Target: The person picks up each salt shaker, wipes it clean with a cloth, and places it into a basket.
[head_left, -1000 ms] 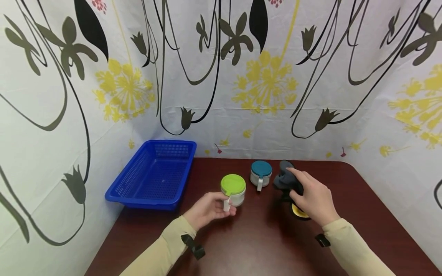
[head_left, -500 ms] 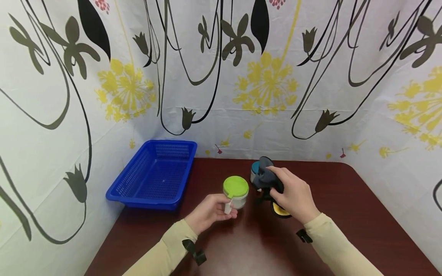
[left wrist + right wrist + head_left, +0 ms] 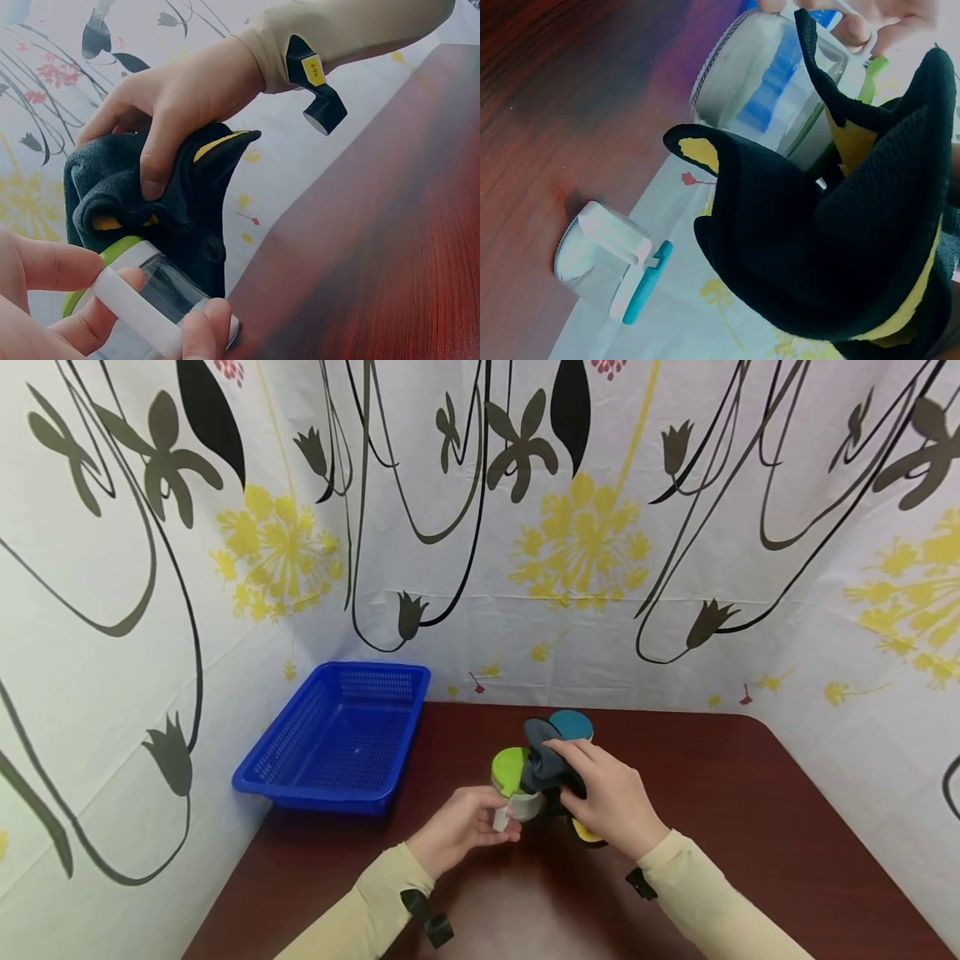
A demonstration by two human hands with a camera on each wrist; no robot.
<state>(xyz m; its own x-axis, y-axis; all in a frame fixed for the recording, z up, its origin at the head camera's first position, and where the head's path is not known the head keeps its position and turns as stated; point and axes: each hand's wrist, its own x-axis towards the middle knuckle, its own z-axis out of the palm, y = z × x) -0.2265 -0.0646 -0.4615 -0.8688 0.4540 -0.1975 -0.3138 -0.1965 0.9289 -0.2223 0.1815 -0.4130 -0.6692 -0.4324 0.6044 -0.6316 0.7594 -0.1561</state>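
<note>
My left hand [image 3: 467, 828] grips the white handle of a clear seasoning jar with a green lid [image 3: 509, 769]. In the left wrist view, thumb and fingers wrap the handle [image 3: 139, 307]. My right hand [image 3: 611, 795] pinches a bunched dark cloth [image 3: 547, 758] with a yellow underside. The cloth hangs in folds and overlaps the right part of the green lid and the jar's side. Seen from the right wrist, the jar [image 3: 754, 82] is tilted beside the cloth [image 3: 817, 225], which hides part of it.
Behind the right hand stands a second jar with a blue lid [image 3: 572, 724], partly covered in the head view. A blue plastic basket [image 3: 322, 800] sits at the table's back left. Patterned white curtain [image 3: 450, 635] borders the dark red table [image 3: 720, 793].
My right hand has carried the cloth leftward, past the blue-lidded jar, to the green-lidded jar. The left hand, still holding the jar, has shifted slightly right and toward me.
</note>
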